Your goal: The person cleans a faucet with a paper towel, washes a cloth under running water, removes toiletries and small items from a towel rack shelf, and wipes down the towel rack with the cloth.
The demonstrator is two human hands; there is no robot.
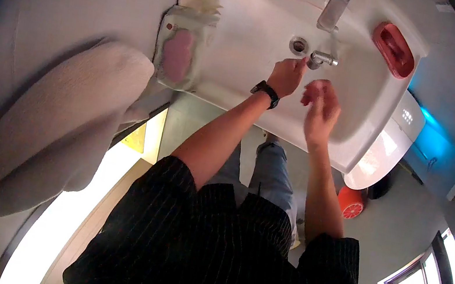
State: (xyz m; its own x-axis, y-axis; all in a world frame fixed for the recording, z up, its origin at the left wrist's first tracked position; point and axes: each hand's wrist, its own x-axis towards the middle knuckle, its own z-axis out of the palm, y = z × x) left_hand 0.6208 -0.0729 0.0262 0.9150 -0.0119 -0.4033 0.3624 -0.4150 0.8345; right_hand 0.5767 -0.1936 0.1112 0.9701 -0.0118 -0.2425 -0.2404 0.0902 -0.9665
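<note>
Here's the spout [326, 58] at two o'clock from my left hand [286, 77], fingers bunched, right hand [322, 104] loosely curled, anything held I can't tell, both best held low over the sink [238, 49].

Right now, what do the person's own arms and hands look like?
Loose, short black sleeves with thin pale stripes end near the elbows. The left hand is gloveless, with a black band, probably a watch, around its wrist. The right hand is gloveless too, with no band.
</note>
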